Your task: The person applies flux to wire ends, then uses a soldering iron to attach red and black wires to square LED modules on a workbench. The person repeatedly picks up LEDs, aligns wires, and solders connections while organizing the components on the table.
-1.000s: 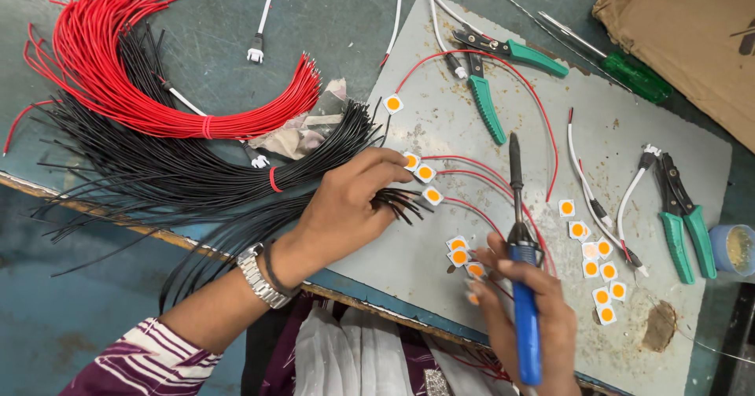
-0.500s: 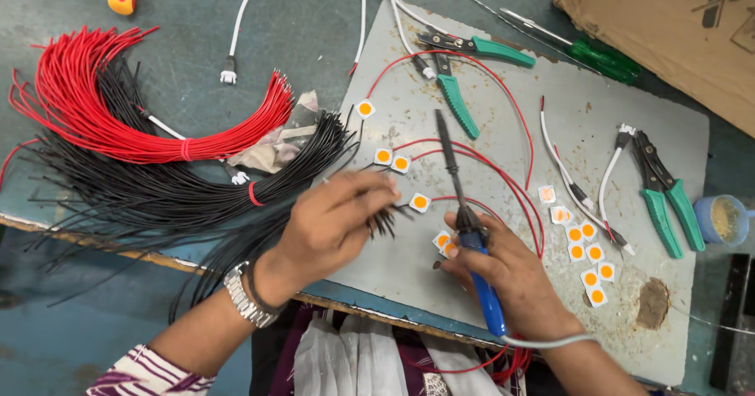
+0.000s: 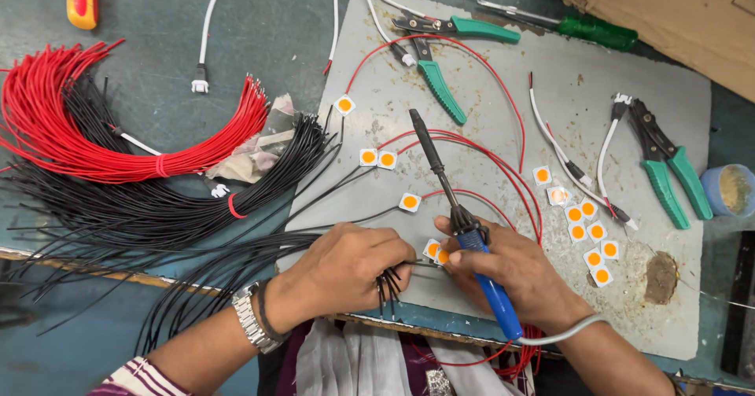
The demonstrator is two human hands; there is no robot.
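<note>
While the left hand [image 3: 354, 266] has slid nearer, pinching black wires [image 3: 387, 284], the right hand [image 3: 511, 266], gripping the iron [image 3: 464, 227], has swung its tip far-left, off the chips [image 3: 437, 253].

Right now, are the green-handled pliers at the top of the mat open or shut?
Open. The green-handled pliers lie flat on the grey mat with their two handles splayed wide apart.

A single head-worn camera looked steeply down, from close above, at the worktop [image 3: 259, 18], with the grey board [image 3: 550, 128] filling the frame's right half.
</note>
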